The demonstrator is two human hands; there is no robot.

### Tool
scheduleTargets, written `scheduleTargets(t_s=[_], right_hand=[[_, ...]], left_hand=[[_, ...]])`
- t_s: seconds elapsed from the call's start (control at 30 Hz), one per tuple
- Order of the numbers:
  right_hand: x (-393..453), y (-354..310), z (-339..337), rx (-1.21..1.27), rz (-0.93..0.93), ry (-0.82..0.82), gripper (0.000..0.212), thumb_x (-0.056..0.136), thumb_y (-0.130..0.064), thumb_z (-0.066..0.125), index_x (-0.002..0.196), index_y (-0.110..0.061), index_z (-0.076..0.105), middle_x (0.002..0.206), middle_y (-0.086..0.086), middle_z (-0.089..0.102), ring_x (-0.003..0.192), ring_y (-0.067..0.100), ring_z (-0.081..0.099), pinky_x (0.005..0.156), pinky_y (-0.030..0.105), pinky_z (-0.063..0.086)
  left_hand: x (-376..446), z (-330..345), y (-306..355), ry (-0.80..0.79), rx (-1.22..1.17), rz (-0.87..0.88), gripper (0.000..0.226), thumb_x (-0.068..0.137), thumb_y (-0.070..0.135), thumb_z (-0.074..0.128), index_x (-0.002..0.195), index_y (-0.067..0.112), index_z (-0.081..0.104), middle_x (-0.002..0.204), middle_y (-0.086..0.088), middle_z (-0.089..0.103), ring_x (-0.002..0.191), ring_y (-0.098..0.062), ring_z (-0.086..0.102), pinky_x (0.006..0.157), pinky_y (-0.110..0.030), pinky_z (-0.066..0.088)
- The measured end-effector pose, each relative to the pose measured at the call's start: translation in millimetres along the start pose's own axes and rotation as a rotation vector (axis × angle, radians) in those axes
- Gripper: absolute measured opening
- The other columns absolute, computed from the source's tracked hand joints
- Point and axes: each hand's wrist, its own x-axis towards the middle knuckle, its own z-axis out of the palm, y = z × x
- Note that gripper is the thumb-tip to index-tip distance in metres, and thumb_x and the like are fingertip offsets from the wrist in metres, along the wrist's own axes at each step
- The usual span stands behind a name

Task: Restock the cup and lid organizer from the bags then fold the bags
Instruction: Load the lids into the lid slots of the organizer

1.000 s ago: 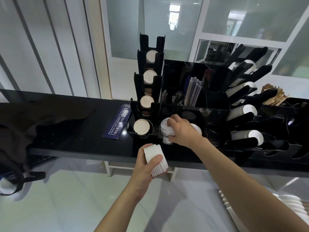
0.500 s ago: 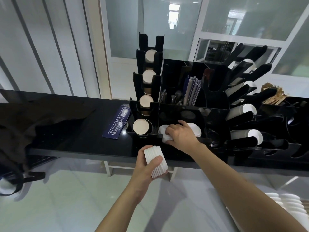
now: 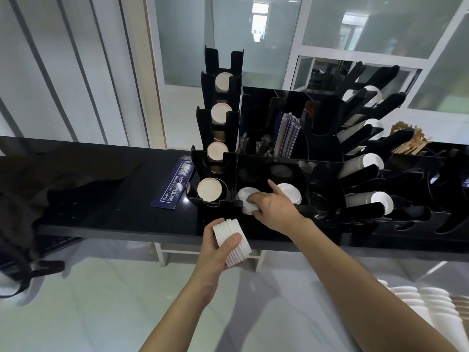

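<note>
Head-camera view, looking down over a black counter [image 3: 106,212] toward a black cup and lid organizer [image 3: 291,179].

Left hand [image 3: 215,250], raised just in front of the counter edge, below the organizer: fingers and thumb curled around a short stack of white lids [image 3: 232,241], held on its side with ribbed rims showing. Probably kept there as the supply, close to the slot so the other hand can draw from it.

Right hand [image 3: 272,207], forearm stretched forward from the lower right, wrist over the organizer's front wall: index finger extended toward the back of the lid compartment, remaining fingers curled down onto a stack of white lids [image 3: 247,200] sitting in the front left lid slot. Likely pressing or seating that stack so it settles level. A second white lid pile [image 3: 290,193] just beside, to the right, in the neighbouring slot.

Left of the lid slots, a tiered column of paper cups [image 3: 209,190], bases facing the camera. Angled cup sleeves at right, holding white-lidded cups [image 3: 373,200].

Dark fabric bag [image 3: 50,189] slumped at far left on the counter, unfolded. More white lid stacks [image 3: 431,308] at lower right, still to be loaded, by the look of it.
</note>
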Motion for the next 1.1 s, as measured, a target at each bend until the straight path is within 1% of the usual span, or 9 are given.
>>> scheduleTargets(t_s=[0.1, 0.17, 0.2, 0.3, 0.47, 0.67, 0.83, 0.97, 1.1], right_hand=[[-14.3, -14.9, -16.6, 0.205, 0.048, 0.123, 0.043, 0.094, -0.015, 0.07, 0.136, -0.014, 0.064, 0.129, 0.002, 0.071, 0.125, 0.018, 0.063, 0.129, 0.04, 0.023], [-31.9, -33.8, -32.2, 0.409, 0.164, 0.216, 0.038, 0.097, -0.016, 0.069, 0.135, -0.02, 0.065, 0.13, -0.005, 0.069, 0.121, 0.011, 0.063, 0.111, 0.039, 0.049], [-42.9, -43.8, -38.5, 0.523, 0.208, 0.228, 0.036, 0.097, -0.017, 0.069, 0.132, -0.023, 0.066, 0.127, -0.01, 0.068, 0.117, 0.008, 0.063, 0.104, 0.036, 0.053], [-74.4, -70.3, -49.0, 0.868, 0.231, 0.139, 0.039, 0.097, -0.008, 0.066, 0.132, -0.027, 0.065, 0.127, -0.014, 0.068, 0.124, 0.006, 0.062, 0.106, 0.032, 0.052], [-104.3, -90.2, -59.3, 1.236, 0.262, -0.014, 0.051, 0.103, -0.007, 0.056, 0.148, -0.031, 0.052, 0.145, -0.01, 0.059, 0.139, 0.014, 0.053, 0.11, 0.042, 0.05], [-107.3, -99.0, -57.7, 1.228, 0.27, -0.013, 0.072, 0.089, -0.016, 0.081, 0.151, -0.036, 0.049, 0.145, -0.013, 0.053, 0.139, 0.011, 0.051, 0.105, 0.042, 0.055], [-107.1, -96.7, -54.2, 1.227, 0.285, -0.077, 0.084, 0.082, -0.019, 0.088, 0.15, -0.045, 0.047, 0.146, -0.016, 0.051, 0.139, 0.008, 0.05, 0.108, 0.04, 0.053], [-108.3, -95.5, -55.4, 1.309, 0.304, -0.075, 0.082, 0.081, -0.012, 0.088, 0.146, -0.045, 0.049, 0.142, -0.012, 0.06, 0.132, 0.017, 0.059, 0.102, 0.048, 0.056], [-111.0, -93.9, -55.8, 1.357, 0.299, -0.048, 0.082, 0.081, -0.011, 0.089, 0.146, -0.041, 0.049, 0.146, -0.009, 0.056, 0.132, 0.023, 0.058, 0.1, 0.052, 0.057]], left_hand=[[-0.8, -2.6, -0.1, 0.033, -0.015, -0.005, 0.074, 0.072, 0.035, 0.08, 0.137, 0.036, 0.045, 0.129, 0.001, 0.059, 0.111, -0.027, 0.066, 0.087, -0.054, 0.061], [-1.0, -4.7, -0.3, 0.039, -0.017, -0.002, 0.076, 0.07, 0.038, 0.083, 0.136, 0.033, 0.046, 0.129, -0.001, 0.059, 0.111, -0.028, 0.066, 0.086, -0.053, 0.062], [-1.2, -5.3, -0.2, 0.037, -0.014, -0.003, 0.078, 0.067, 0.041, 0.085, 0.135, 0.032, 0.048, 0.13, -0.001, 0.06, 0.112, -0.028, 0.067, 0.086, -0.053, 0.062], [-0.4, -4.9, -0.9, 0.028, -0.015, -0.003, 0.077, 0.064, 0.044, 0.087, 0.132, 0.031, 0.052, 0.128, -0.001, 0.064, 0.111, -0.026, 0.069, 0.087, -0.052, 0.062], [-3.0, -0.2, 0.6, -0.019, 0.021, 0.033, 0.063, 0.076, 0.035, 0.081, 0.133, 0.031, 0.055, 0.122, 0.003, 0.069, 0.107, -0.021, 0.072, 0.084, -0.046, 0.063], [-7.9, 3.0, 5.2, -0.059, -0.017, 0.024, 0.079, 0.068, 0.037, 0.089, 0.137, 0.038, 0.051, 0.124, 0.001, 0.07, 0.109, -0.027, 0.072, 0.08, -0.045, 0.062], [-11.6, 2.0, 9.2, -0.076, 0.072, 0.074, 0.066, 0.076, 0.031, 0.084, 0.134, 0.042, 0.055, 0.125, -0.001, 0.068, 0.109, -0.025, 0.071, 0.076, -0.043, 0.062], [-14.0, -0.5, 13.3, -0.175, 0.084, 0.047, 0.064, 0.082, 0.027, 0.08, 0.139, 0.04, 0.054, 0.13, 0.002, 0.067, 0.116, -0.024, 0.068, 0.084, -0.045, 0.061], [-14.7, -3.3, 17.3, -0.253, 0.072, 0.038, 0.065, 0.087, 0.027, 0.076, 0.145, 0.041, 0.051, 0.139, 0.001, 0.063, 0.124, -0.028, 0.064, 0.091, -0.046, 0.059]])
